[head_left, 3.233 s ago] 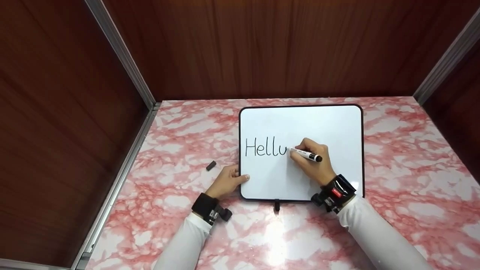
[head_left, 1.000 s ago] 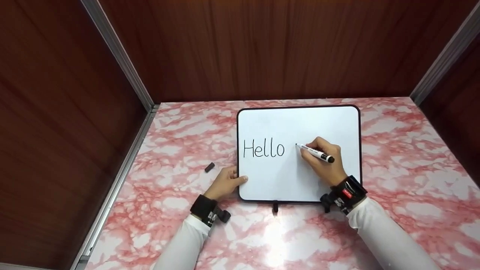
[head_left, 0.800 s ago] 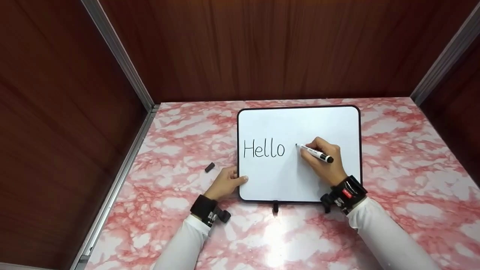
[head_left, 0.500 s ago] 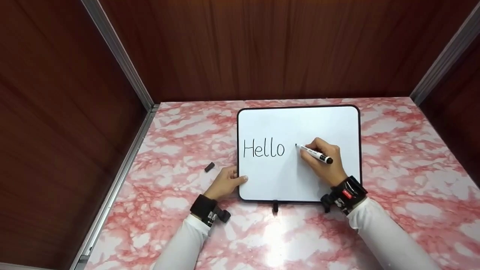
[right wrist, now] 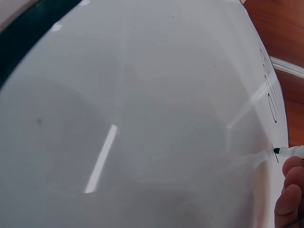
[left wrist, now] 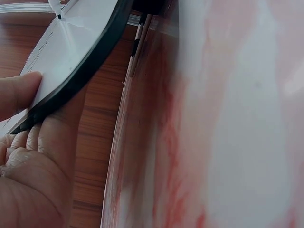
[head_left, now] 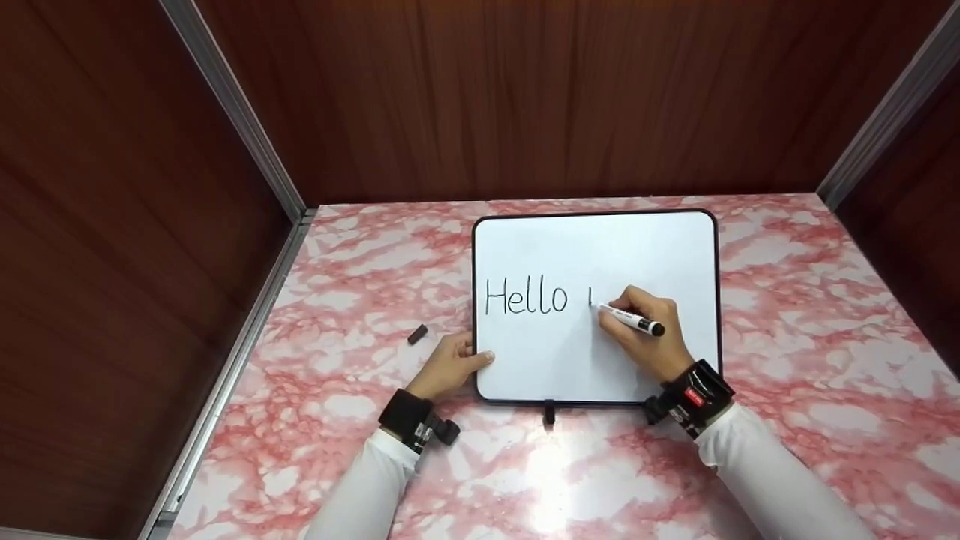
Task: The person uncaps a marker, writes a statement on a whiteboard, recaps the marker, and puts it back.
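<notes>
A black-framed whiteboard (head_left: 540, 247) bears the word "Hello" (head_left: 525, 295) in black, with a short upright stroke (head_left: 590, 295) to its right. My right hand (head_left: 649, 330) pinches a white marker (head_left: 626, 318) with a black end. In the right wrist view the dark tip of the marker (right wrist: 287, 151) meets the board at that stroke. My left hand (head_left: 450, 365) grips the board's left edge. Its thumb (left wrist: 21, 92) lies on the white face and the other fingers go under the frame, as the left wrist view shows.
A small black marker cap (head_left: 418, 334) lies on the red-and-white marbled table (head_left: 352, 315), left of the board. A black tab (head_left: 550, 412) sticks out from the board's lower edge. Dark wood panels (head_left: 510, 97) stand behind and at both sides.
Earlier the "o" was half drawn; it then closed, and my right hand shifted right. Since half a second ago the marker tip has moved down, leaving a short stroke. The left hand keeps its hold.
</notes>
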`<state>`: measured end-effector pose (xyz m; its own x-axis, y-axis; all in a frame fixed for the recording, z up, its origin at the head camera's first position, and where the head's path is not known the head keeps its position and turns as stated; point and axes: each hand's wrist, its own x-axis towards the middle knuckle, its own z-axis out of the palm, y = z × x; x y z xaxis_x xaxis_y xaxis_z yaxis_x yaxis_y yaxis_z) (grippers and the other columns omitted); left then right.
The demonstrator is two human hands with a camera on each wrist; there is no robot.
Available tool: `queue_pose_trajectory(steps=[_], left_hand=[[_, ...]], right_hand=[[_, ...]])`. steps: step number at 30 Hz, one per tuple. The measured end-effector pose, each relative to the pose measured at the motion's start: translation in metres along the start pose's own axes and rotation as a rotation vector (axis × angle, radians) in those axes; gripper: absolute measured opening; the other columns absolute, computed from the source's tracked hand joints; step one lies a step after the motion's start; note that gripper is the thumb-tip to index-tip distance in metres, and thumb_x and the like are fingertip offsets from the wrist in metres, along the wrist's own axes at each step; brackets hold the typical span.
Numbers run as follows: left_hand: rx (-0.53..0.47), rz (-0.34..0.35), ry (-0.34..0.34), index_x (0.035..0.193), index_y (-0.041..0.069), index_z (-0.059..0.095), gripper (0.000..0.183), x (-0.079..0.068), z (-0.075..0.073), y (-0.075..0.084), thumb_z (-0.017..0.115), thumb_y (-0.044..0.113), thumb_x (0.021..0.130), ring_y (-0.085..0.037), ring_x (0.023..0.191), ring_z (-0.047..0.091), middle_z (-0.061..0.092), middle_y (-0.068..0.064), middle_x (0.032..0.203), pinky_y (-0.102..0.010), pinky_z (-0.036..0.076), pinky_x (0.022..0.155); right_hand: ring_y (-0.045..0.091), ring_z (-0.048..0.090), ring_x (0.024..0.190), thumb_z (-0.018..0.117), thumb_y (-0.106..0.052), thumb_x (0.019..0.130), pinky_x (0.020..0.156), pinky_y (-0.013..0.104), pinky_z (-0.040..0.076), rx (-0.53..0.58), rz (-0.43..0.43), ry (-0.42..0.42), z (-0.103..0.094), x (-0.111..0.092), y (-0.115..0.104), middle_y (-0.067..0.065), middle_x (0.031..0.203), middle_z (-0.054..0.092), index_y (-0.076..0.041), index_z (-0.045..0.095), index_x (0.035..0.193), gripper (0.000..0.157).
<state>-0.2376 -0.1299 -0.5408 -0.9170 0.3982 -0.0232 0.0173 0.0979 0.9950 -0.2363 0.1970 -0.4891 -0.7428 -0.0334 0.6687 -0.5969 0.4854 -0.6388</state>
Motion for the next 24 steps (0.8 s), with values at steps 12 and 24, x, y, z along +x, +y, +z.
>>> queue_pose_trajectory(steps=[12, 24], left_hand=[[-0.003, 0.013, 0.004, 0.128, -0.018, 0.065, 0.031, 0.0011, -0.0003, -0.0019, 0.064, -0.003, 0.102, -0.009, 0.089, 0.076, 0.079, -0.03, 0.114, -0.028, 0.066, 0.085], [-0.02, 0.005, -0.001, 0.131, -0.016, 0.065, 0.032, 0.0002, 0.0008, -0.0008, 0.064, -0.001, 0.102, -0.01, 0.091, 0.077, 0.078, -0.029, 0.116, -0.03, 0.067, 0.085]], right_hand=[[-0.002, 0.048, 0.055, 0.08, 0.007, 0.079, 0.051, 0.012, 0.036, 0.017, -0.031, -0.001, -0.0015, -0.0015, -0.0004, -0.001, 0.06, 0.067, -0.007, 0.066, 0.071, 0.021], [-0.001, 0.047, 0.054, 0.079, 0.006, 0.081, 0.05, 0.013, 0.035, -0.003, -0.006, 0.007, -0.0047, 0.0057, 0.0037, 0.0, 0.059, 0.065, -0.005, 0.066, 0.071, 0.019]])
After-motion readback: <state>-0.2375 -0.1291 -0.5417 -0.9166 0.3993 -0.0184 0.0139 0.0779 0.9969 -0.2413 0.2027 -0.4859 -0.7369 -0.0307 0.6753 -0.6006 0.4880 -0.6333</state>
